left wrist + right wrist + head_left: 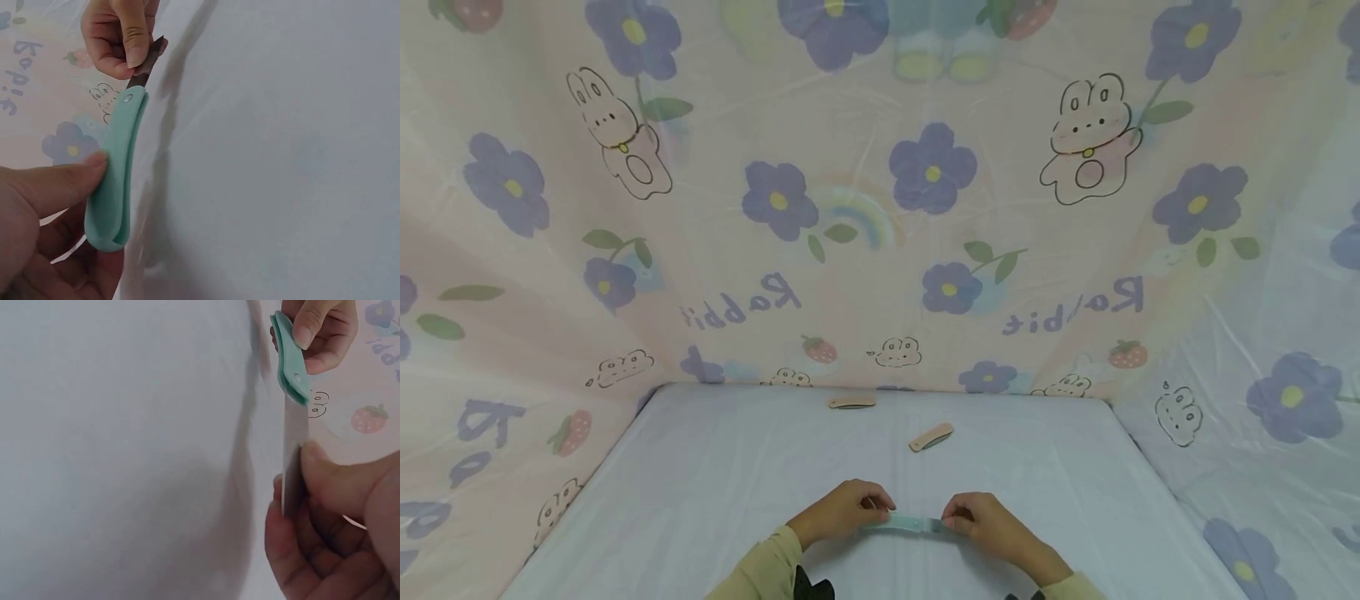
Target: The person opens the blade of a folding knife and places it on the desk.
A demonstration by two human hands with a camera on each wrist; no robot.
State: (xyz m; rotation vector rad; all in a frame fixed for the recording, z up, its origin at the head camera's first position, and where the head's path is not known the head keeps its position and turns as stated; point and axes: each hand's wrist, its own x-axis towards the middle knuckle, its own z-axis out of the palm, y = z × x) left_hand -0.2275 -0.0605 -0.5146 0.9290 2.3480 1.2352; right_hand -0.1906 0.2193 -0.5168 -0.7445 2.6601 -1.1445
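A folding knife with a mint-green handle (pixel 114 178) stretches between both hands, close over the white table surface. Its flat metal blade (pixel 295 434) is swung out, roughly in line with the handle. My left hand (pixel 847 510) pinches the handle between thumb and fingers, near its butt end. With thumb and fingertips, my right hand (pixel 992 523) grips the blade toward its tip. A small round rivet shows where blade and handle join. The fingers hide part of the blade in the right wrist view.
Two beige folding knives, both folded, lie farther back on the table (pixel 737 467): one knife (pixel 852 402) by the rear edge, the other knife (pixel 931 437) nearer and slightly right. A printed curtain (pixel 850 275) with flowers and rabbits encloses the back and sides.
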